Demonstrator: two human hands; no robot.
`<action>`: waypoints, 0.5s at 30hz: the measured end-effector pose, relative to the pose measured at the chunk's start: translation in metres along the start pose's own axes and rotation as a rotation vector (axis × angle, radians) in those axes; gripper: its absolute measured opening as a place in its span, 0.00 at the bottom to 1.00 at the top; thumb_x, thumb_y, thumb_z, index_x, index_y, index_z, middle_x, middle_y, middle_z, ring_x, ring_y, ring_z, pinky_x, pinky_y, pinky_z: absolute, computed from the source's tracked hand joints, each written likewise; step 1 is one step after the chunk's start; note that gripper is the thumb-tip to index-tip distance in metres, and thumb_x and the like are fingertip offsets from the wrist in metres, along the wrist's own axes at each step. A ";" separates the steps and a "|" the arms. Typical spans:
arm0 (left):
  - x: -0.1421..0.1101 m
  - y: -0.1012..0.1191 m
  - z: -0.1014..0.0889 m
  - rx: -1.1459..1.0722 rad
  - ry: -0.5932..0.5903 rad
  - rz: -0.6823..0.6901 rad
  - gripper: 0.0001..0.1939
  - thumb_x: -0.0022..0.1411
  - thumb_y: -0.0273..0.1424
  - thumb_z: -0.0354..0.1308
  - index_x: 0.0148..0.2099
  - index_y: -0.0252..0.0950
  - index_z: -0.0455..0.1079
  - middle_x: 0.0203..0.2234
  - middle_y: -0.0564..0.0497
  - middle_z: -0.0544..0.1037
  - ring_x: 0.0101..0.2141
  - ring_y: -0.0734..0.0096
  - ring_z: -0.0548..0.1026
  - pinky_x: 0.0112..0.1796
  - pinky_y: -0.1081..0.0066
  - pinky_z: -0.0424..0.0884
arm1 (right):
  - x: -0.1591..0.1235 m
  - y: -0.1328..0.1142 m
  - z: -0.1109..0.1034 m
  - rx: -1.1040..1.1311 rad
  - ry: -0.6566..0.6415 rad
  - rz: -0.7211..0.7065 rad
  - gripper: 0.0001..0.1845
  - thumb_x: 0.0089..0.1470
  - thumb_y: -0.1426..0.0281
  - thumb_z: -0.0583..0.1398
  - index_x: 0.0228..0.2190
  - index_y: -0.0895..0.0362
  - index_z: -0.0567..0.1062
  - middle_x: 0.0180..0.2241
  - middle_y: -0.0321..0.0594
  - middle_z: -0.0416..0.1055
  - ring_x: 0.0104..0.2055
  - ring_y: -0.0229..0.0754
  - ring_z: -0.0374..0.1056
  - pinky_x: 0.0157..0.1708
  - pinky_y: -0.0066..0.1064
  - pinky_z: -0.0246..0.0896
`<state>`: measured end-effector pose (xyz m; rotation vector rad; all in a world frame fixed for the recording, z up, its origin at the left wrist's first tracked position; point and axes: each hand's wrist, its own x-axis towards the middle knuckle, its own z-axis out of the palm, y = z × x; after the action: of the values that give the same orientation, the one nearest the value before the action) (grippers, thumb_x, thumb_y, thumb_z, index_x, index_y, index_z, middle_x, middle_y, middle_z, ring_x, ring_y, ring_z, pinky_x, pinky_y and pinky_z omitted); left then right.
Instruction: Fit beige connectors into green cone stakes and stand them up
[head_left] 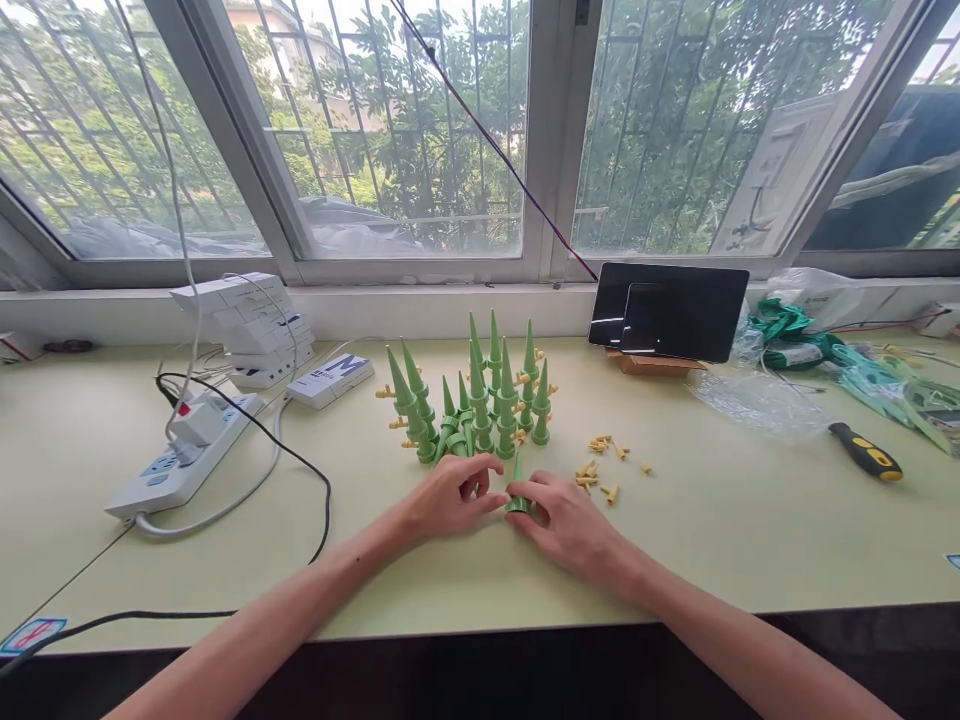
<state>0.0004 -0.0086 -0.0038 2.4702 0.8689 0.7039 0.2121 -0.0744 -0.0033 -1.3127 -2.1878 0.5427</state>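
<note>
My right hand [568, 522] has its thumb and fingers closed round the collar of a green plastic watering spike [517, 490], which points away from me on the table. My left hand [459, 493] is just left of it, index finger and thumb apart, the thumb tip close to the spike; I cannot tell if they touch. Beyond the hands stands a cluster of similar green spikes [478, 405], mostly upright and stacked, several with small yellow nozzles at their sides. To the right of my right hand lie loose yellow nozzles [589, 470] in a scattered group.
On the left are a white power strip [187, 455], a black cable [328, 490] and stacked white boxes [259, 330]. A dark tablet [697, 310] leans at the back. Farther right lie a screwdriver [866, 452] and plastic bags [765, 400]. The table's front edge runs below my forearms.
</note>
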 end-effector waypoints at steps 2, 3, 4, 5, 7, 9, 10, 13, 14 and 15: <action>0.001 0.001 -0.001 -0.007 -0.027 0.025 0.12 0.62 0.37 0.59 0.43 0.34 0.70 0.21 0.57 0.69 0.18 0.81 0.57 0.24 0.78 0.59 | 0.000 0.001 0.000 0.000 0.002 -0.017 0.08 0.60 0.67 0.59 0.41 0.52 0.76 0.31 0.36 0.66 0.28 0.36 0.62 0.30 0.27 0.55; 0.001 0.001 -0.001 -0.005 -0.034 0.030 0.13 0.62 0.38 0.59 0.43 0.34 0.70 0.21 0.57 0.69 0.18 0.81 0.57 0.24 0.78 0.59 | 0.000 0.001 0.001 -0.012 -0.003 -0.031 0.07 0.60 0.67 0.59 0.40 0.52 0.76 0.32 0.36 0.66 0.28 0.36 0.62 0.30 0.27 0.55; 0.001 0.001 -0.001 -0.001 -0.038 0.033 0.13 0.62 0.39 0.59 0.43 0.34 0.69 0.21 0.57 0.69 0.18 0.82 0.57 0.24 0.78 0.59 | 0.000 0.001 0.001 -0.029 -0.011 -0.046 0.07 0.60 0.67 0.59 0.40 0.52 0.75 0.32 0.36 0.66 0.28 0.36 0.62 0.31 0.27 0.56; 0.001 0.001 -0.001 0.004 -0.036 0.035 0.14 0.61 0.39 0.60 0.44 0.34 0.69 0.21 0.57 0.69 0.18 0.82 0.58 0.24 0.78 0.59 | 0.000 0.001 0.000 -0.045 -0.022 -0.060 0.07 0.60 0.67 0.59 0.41 0.52 0.75 0.34 0.37 0.66 0.29 0.36 0.63 0.32 0.27 0.56; 0.002 0.000 -0.001 0.011 -0.028 0.038 0.16 0.60 0.40 0.61 0.45 0.34 0.69 0.23 0.57 0.70 0.18 0.82 0.58 0.23 0.78 0.59 | 0.000 0.000 0.000 -0.072 -0.048 -0.085 0.09 0.60 0.66 0.59 0.43 0.52 0.74 0.36 0.38 0.67 0.31 0.37 0.65 0.34 0.28 0.57; 0.002 0.000 0.000 0.008 -0.022 0.044 0.17 0.59 0.40 0.62 0.45 0.34 0.69 0.24 0.56 0.71 0.18 0.83 0.58 0.23 0.78 0.59 | 0.000 0.000 0.000 -0.085 -0.070 -0.099 0.11 0.60 0.66 0.59 0.45 0.52 0.73 0.39 0.40 0.68 0.33 0.39 0.67 0.35 0.30 0.59; 0.001 -0.001 0.000 0.006 -0.022 0.046 0.18 0.58 0.40 0.63 0.45 0.34 0.69 0.24 0.56 0.71 0.18 0.83 0.58 0.23 0.78 0.59 | 0.000 0.000 0.000 -0.087 -0.077 -0.101 0.13 0.60 0.66 0.59 0.47 0.52 0.72 0.39 0.40 0.68 0.34 0.40 0.67 0.36 0.30 0.60; 0.001 0.000 0.000 0.000 -0.041 0.050 0.18 0.56 0.39 0.64 0.45 0.35 0.69 0.25 0.56 0.71 0.18 0.83 0.58 0.23 0.78 0.60 | 0.000 0.000 0.000 -0.079 -0.082 -0.085 0.20 0.59 0.65 0.60 0.53 0.54 0.69 0.41 0.43 0.69 0.37 0.44 0.69 0.38 0.33 0.62; 0.001 0.000 -0.001 0.000 -0.050 0.050 0.18 0.56 0.38 0.65 0.45 0.35 0.69 0.25 0.57 0.71 0.19 0.83 0.59 0.23 0.78 0.60 | 0.000 0.001 -0.001 -0.068 -0.080 -0.079 0.22 0.59 0.65 0.60 0.54 0.55 0.68 0.41 0.43 0.70 0.38 0.44 0.69 0.39 0.33 0.62; 0.001 0.001 -0.001 0.000 -0.058 0.049 0.17 0.56 0.37 0.65 0.46 0.36 0.69 0.25 0.57 0.71 0.19 0.83 0.59 0.24 0.78 0.60 | 0.001 0.001 -0.001 -0.052 -0.077 -0.074 0.23 0.58 0.65 0.60 0.54 0.55 0.67 0.42 0.43 0.70 0.39 0.45 0.69 0.39 0.34 0.63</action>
<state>0.0011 -0.0081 -0.0026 2.5063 0.7892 0.6452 0.2129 -0.0733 -0.0032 -1.2504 -2.3176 0.5191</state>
